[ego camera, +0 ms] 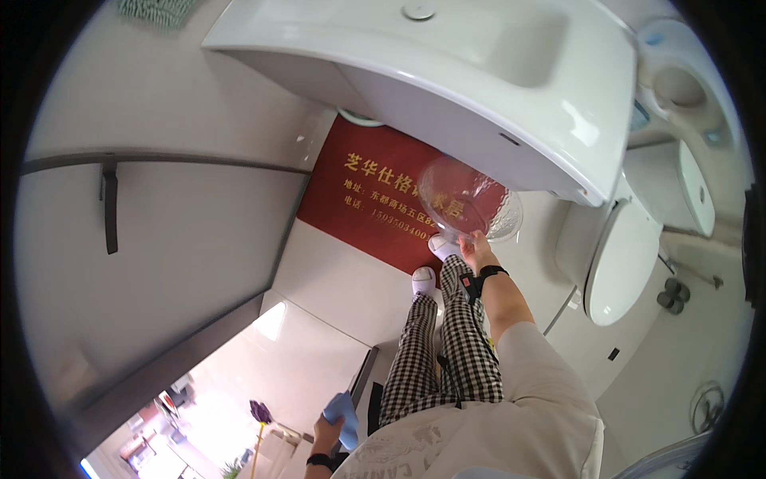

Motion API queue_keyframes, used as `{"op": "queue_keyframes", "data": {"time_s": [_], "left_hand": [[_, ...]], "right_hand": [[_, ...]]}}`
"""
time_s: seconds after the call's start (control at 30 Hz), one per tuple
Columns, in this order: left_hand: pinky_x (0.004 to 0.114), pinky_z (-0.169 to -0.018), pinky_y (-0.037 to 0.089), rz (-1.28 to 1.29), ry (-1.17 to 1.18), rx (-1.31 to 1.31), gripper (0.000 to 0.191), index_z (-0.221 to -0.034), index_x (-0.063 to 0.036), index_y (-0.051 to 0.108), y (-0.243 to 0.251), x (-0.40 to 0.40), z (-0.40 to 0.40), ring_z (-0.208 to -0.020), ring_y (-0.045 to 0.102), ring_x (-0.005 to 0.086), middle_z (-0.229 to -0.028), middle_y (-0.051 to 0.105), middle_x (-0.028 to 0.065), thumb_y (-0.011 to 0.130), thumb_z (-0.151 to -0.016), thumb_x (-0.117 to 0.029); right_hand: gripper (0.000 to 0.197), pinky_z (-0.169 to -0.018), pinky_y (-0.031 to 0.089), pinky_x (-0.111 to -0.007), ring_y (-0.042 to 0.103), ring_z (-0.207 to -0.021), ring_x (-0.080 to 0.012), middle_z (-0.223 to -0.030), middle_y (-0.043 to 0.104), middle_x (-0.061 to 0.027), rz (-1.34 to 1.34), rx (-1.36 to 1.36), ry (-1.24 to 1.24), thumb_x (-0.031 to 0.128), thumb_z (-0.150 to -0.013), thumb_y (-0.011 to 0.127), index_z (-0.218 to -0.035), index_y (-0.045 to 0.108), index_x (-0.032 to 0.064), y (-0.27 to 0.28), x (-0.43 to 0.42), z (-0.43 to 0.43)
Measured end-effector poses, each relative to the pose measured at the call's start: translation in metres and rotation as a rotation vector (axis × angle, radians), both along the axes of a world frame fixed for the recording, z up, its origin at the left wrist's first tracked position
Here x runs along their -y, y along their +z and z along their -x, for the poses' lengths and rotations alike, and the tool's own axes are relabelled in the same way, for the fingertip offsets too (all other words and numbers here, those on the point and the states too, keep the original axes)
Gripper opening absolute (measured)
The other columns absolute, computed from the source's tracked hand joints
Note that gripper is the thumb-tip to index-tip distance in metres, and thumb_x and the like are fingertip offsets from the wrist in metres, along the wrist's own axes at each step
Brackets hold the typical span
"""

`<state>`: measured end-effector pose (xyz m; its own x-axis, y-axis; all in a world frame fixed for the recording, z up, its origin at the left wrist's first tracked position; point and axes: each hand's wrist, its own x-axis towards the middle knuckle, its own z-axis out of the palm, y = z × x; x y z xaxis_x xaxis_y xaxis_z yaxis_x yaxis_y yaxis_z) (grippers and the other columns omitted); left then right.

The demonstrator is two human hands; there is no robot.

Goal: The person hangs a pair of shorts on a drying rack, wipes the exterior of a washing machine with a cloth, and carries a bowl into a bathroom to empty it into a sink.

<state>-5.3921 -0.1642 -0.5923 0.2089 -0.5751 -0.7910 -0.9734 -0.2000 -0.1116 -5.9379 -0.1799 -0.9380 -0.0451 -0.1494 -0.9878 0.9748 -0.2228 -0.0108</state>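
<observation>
My right hand (477,251) grips the rim of a clear plastic basin (446,191), which hangs tilted above a red floor mat (359,218) with yellow writing. Through the basin the mat shows. At the lower left, my left hand (328,432) is closed around a folded blue cloth (345,419). Both wrists wear black straps. My feet, in light slippers (423,281), stand by the mat's lower edge.
A white washbasin (455,54) on a cabinet spans the top. A toilet (625,263) with its lid down stands at the right. At the left is a door (179,239) with a dark handle. A purple artificial flower (260,412) shows beyond the doorway.
</observation>
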Motion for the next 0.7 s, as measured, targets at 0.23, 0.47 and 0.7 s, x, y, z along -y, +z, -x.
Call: {"op": "queue_keyframes", "data": {"time_s": [0.23,0.47,0.7], "left_hand": [[0.035,-0.072,0.051,-0.166,0.277,0.023,0.045,-0.098,-0.0071,0.063,-0.006,-0.111,-0.011,-0.084,0.065,0.0259,-0.086,0.067,0.0112,0.073,-0.068,-0.039],[0.03,-0.086,0.044,-0.244,0.291,0.021,0.041,-0.111,-0.0115,0.059,-0.041,-0.152,-0.022,-0.102,0.056,0.0203,-0.108,0.06,0.009,0.065,-0.077,-0.035],[0.028,-0.093,0.041,-0.132,0.33,-0.056,0.041,-0.116,-0.0173,0.059,-0.031,-0.205,-0.048,-0.111,0.053,0.0149,-0.119,0.058,0.0069,0.059,-0.082,-0.041]], "right_hand": [[0.015,-0.054,0.046,-0.024,0.054,-0.058,-0.0162,-0.08,0.059,-0.0103,0.219,-0.062,-0.04,0.016,-0.082,0.053,-0.092,0.051,0.0051,-0.035,0.081,0.003],[0.019,-0.058,0.05,-0.026,0.059,-0.065,-0.0177,-0.079,0.061,-0.0086,0.394,-0.135,-0.143,0.02,-0.087,0.048,-0.096,0.053,0.0042,-0.092,0.145,0.046],[0.029,-0.054,0.048,-0.022,0.057,-0.059,-0.0143,-0.081,0.062,-0.0087,0.508,-0.252,-0.125,0.024,-0.092,0.044,-0.102,0.055,-0.0015,-0.126,0.204,0.093]]}}
